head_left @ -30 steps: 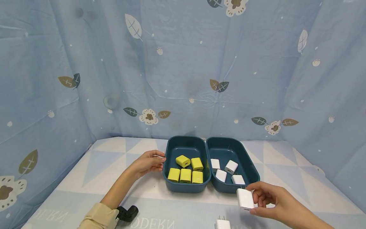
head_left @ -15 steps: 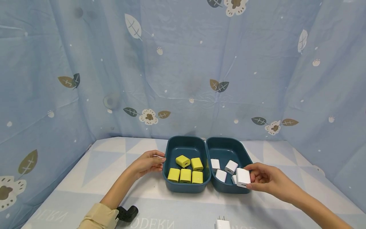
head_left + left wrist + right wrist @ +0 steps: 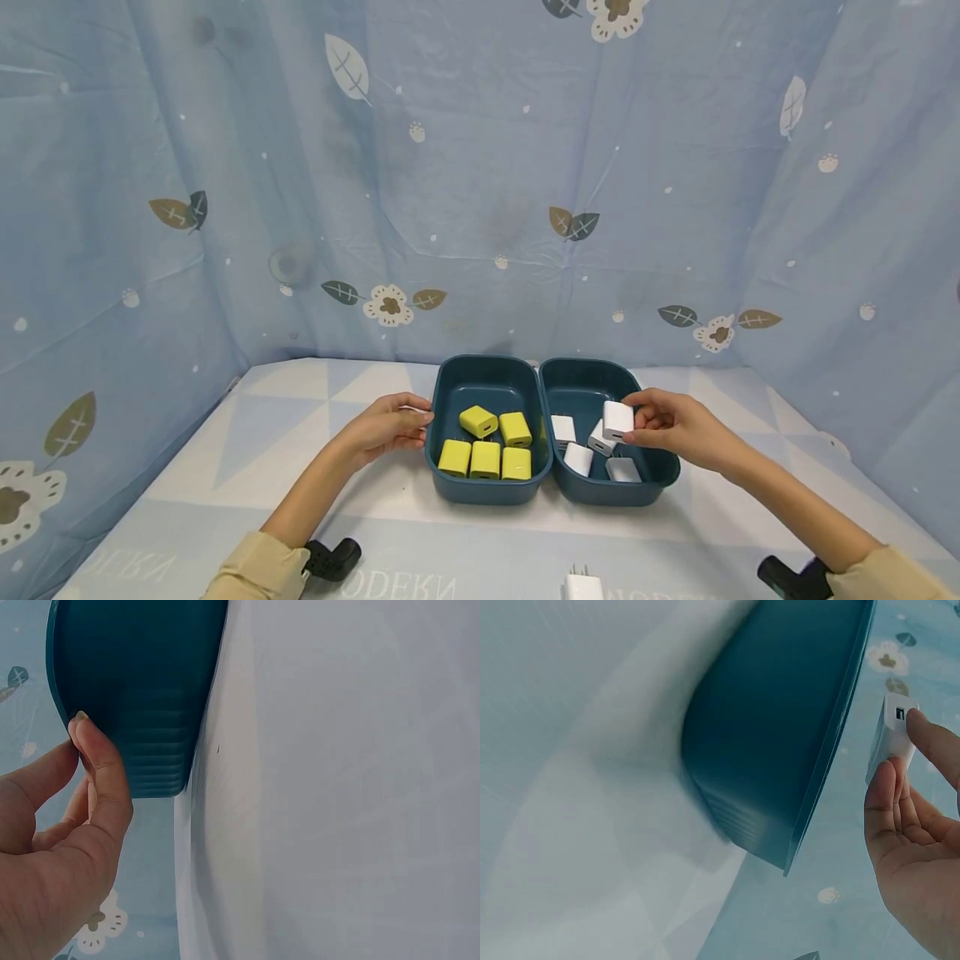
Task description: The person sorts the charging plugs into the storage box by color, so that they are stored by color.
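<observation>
My right hand (image 3: pixel 686 429) pinches a white USB charger (image 3: pixel 618 420) between thumb and fingers, above the right blue bin (image 3: pixel 652 492). In the right wrist view the charger's (image 3: pixel 892 739) USB port faces the camera, over the bin's rim. Several white chargers (image 3: pixel 577 459) lie inside that bin. At the left blue bin (image 3: pixel 487 493), my left hand (image 3: pixel 386 431) pinches the side rim; the left wrist view shows thumb and fingertip meeting on the rim of this bin (image 3: pixel 154 697). Several yellow chargers (image 3: pixel 485 460) lie in it.
Another white charger (image 3: pixel 582 587) with its prongs up is at the near edge of the patterned table cover (image 3: pixel 390 533). The two bins stand side by side. A blue patterned curtain (image 3: pixel 480 167) hangs behind and at both sides.
My right hand has carried its white charger forward and up, from in front of the right bin to above its inside. The left hand has stayed on the left bin's rim.
</observation>
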{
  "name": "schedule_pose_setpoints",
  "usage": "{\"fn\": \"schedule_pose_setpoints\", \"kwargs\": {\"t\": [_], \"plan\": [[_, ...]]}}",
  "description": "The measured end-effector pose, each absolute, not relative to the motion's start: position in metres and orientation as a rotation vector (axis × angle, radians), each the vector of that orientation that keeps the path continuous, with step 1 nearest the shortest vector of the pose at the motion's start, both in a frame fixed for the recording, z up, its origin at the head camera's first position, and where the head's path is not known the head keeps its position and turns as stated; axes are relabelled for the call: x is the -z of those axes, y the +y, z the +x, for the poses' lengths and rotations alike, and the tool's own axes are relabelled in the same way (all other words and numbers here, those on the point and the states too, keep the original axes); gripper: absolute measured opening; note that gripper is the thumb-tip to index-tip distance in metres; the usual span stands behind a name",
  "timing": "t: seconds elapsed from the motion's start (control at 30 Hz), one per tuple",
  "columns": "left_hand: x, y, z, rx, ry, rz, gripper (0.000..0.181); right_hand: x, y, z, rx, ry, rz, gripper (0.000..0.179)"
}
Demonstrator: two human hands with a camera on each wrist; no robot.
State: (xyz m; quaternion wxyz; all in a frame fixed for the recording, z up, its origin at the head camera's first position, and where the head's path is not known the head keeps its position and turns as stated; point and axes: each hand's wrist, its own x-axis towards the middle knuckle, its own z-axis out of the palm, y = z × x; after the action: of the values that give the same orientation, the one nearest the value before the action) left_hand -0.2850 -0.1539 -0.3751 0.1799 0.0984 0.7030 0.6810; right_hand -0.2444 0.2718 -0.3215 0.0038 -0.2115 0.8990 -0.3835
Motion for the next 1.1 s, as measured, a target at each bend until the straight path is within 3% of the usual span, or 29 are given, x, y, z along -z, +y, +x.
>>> {"fn": "schedule_pose_setpoints", "kwargs": {"t": [0.5,1.1], "plan": [[0.376,-0.155,-0.287,-1.93,1.988,0.279,0.035,0.321,0.253,-0.293,1.102,2.881,-0.548,0.055],[0.376,-0.153,-0.285,-1.924,2.008,0.251,0.035,0.342,0.233,-0.329,1.187,2.859,-0.5,0.05]]}}
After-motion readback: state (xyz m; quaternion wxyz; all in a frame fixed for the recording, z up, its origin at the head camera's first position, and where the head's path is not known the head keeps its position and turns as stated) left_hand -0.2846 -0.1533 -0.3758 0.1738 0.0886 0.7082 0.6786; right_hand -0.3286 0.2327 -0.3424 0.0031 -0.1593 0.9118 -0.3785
